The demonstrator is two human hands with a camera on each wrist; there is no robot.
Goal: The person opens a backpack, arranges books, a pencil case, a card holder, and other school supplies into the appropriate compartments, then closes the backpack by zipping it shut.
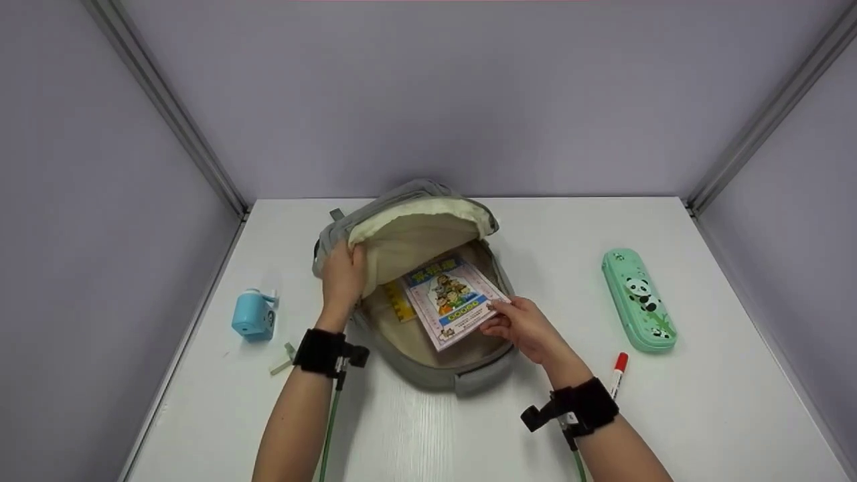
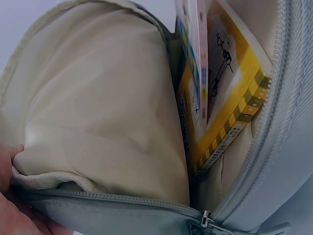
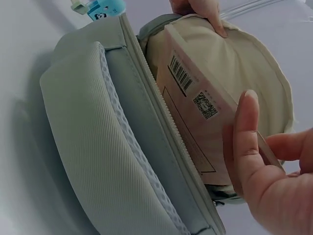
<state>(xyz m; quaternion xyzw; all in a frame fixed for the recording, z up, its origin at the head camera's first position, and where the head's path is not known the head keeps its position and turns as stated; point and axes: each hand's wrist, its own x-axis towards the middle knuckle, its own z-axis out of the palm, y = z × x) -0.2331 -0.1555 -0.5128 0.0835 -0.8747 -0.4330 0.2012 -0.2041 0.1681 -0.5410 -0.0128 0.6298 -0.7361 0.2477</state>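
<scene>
A grey backpack [image 1: 428, 378] lies unzipped on the white table, its cream-lined flap [image 1: 422, 234] lifted. My left hand [image 1: 343, 278] grips the flap's edge on the left side; in the left wrist view its fingers [image 2: 14, 215] pinch the lining and zipper edge. With thumb and fingers my right hand [image 1: 525, 328] holds a pink-bordered book [image 1: 452, 298] by its lower right corner, tilted inside the bag's opening. The right wrist view shows the book's back cover [image 3: 193, 107] with a barcode. Beneath it, a yellow book [image 2: 234, 93] lies in the backpack, partly hidden.
To the left stand a blue pencil sharpener [image 1: 254, 314] and a small pale green object [image 1: 282, 361], partly hidden by the left wrist. On the right lie a green panda pencil case [image 1: 639, 301] and a red-capped marker [image 1: 620, 368], partly behind the right wrist. Walls enclose the table.
</scene>
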